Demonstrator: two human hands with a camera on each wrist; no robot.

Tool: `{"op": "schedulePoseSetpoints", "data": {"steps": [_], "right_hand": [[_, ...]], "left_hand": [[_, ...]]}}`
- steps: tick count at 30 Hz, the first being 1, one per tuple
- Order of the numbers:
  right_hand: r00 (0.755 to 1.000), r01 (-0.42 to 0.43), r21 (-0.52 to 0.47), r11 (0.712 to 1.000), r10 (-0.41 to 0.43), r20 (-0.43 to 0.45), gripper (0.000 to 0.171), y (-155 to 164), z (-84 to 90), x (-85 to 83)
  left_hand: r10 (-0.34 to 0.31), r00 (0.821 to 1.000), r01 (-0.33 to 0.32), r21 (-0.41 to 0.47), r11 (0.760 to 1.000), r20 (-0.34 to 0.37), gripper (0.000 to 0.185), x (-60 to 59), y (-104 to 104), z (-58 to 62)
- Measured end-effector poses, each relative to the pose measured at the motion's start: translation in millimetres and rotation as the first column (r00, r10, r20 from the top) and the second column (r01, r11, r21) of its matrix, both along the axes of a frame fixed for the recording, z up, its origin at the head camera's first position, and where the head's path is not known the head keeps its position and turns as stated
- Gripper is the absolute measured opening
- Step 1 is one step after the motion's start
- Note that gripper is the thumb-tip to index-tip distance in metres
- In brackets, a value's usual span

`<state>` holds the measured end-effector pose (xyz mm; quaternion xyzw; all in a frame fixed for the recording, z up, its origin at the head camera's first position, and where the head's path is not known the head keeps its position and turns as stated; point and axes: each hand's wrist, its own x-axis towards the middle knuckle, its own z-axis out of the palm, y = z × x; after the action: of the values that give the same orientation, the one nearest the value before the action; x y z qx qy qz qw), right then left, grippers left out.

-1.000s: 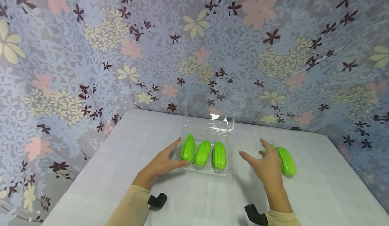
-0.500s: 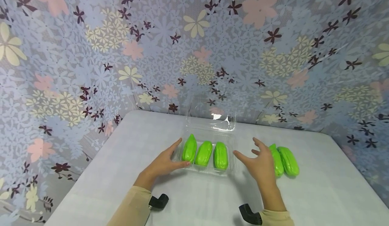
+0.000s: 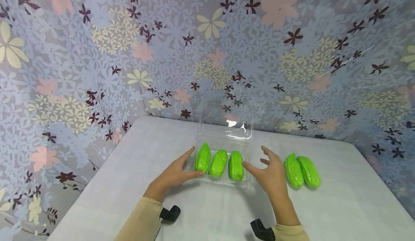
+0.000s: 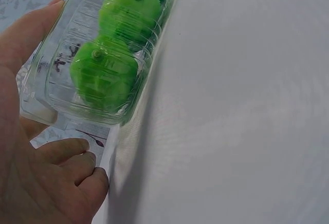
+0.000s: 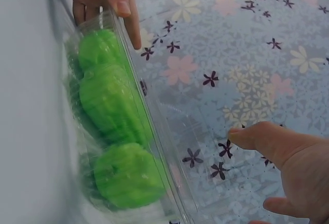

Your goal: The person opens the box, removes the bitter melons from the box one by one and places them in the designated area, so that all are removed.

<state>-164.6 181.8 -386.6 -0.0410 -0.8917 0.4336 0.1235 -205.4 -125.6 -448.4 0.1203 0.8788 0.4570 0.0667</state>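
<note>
Looking down from the head view, a thin clear plastic clamshell tray [image 3: 249, 178] is seen on the white surface [image 3: 207, 212], its lid raised at the back, with three ribbed green toy gourds [image 3: 218, 163] inside. The left hand [image 3: 176, 172] rests spread against the tray's left end; the right hand [image 3: 270, 174] is spread at its right end, fingers straight, nothing gripped. Two more green gourds [image 3: 301, 171] lie further right.

From the left wrist, the tray [image 4: 46, 88] is judged light, flimsy and easily crushed; its stiffer rim would be best taken.

From the right wrist, the tray wall [image 5: 169, 147] looks slippery, and contact by the right hand [image 5: 288, 167] cannot be told.
</note>
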Motion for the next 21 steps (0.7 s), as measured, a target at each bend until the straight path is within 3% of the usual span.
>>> {"op": "schedulePoseSetpoints", "data": {"steps": [8, 21], "right_hand": [[1.0, 0.013, 0.027, 1.0, -0.013, -0.018, 0.09, -6, 3.8, 3.6], [0.998, -0.037, 0.005, 0.999, 0.038, -0.052, 0.089, -15, 0.3, 1.2]], "left_hand": [[-0.004, 1.0, 0.004, -0.004, 1.0, 0.0, 0.107, -0.8, -1, 0.1], [-0.004, 1.0, 0.004, 0.002, 1.0, -0.008, 0.107, -1.1, -1, 0.5]]}}
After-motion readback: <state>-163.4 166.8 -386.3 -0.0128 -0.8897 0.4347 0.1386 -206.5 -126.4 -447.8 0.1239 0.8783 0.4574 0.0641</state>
